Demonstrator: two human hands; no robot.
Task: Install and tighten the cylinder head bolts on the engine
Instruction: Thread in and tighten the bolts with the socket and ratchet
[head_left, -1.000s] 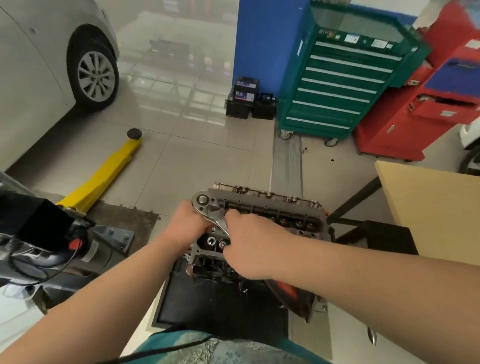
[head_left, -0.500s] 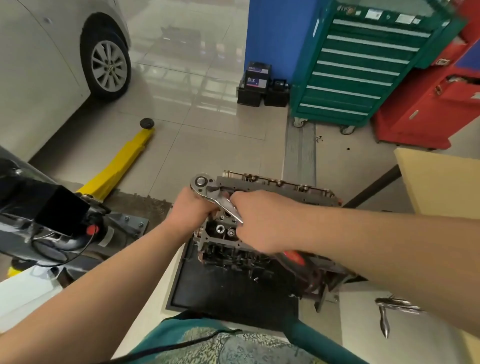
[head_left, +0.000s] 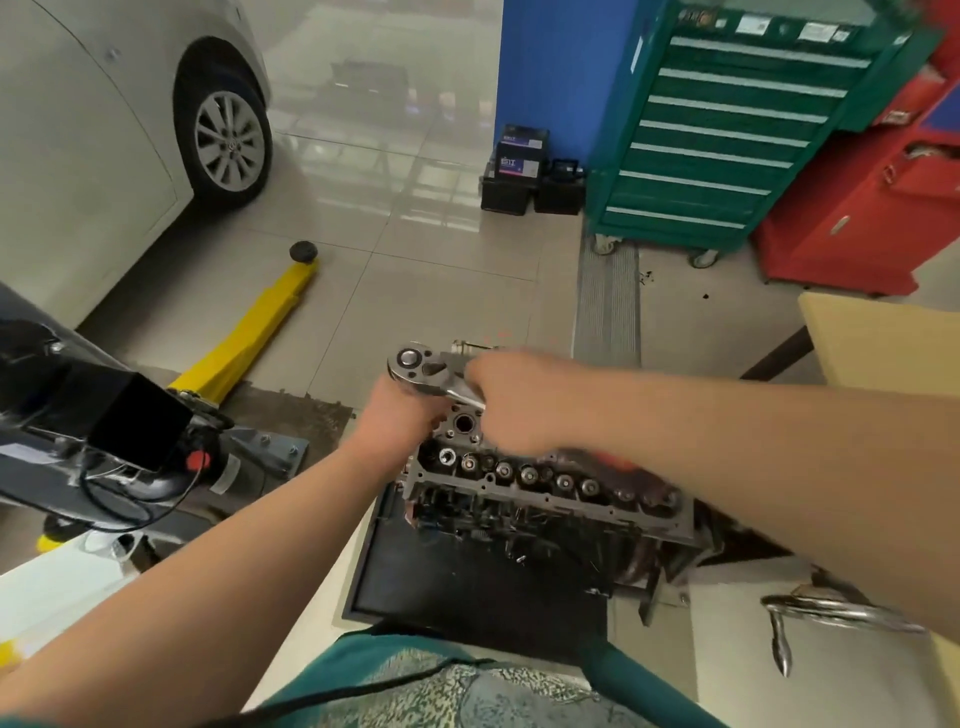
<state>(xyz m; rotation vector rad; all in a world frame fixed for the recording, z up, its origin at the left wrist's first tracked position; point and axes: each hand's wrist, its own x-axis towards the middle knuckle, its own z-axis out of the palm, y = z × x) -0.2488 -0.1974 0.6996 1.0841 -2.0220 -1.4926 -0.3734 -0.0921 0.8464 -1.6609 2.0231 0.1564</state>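
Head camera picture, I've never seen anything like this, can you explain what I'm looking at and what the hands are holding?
The single view comes from a camera worn on a person's head, looking down at their own bare arms in a car workshop. In front of them an engine's cylinder head sits over a black tray. The right hand grips the handle of a ratchet wrench. The left hand sits just under the wrench's round end; its grip is hidden. Around them: a yellow floor jack, a green tool cabinet, a white car and pliers lower right.
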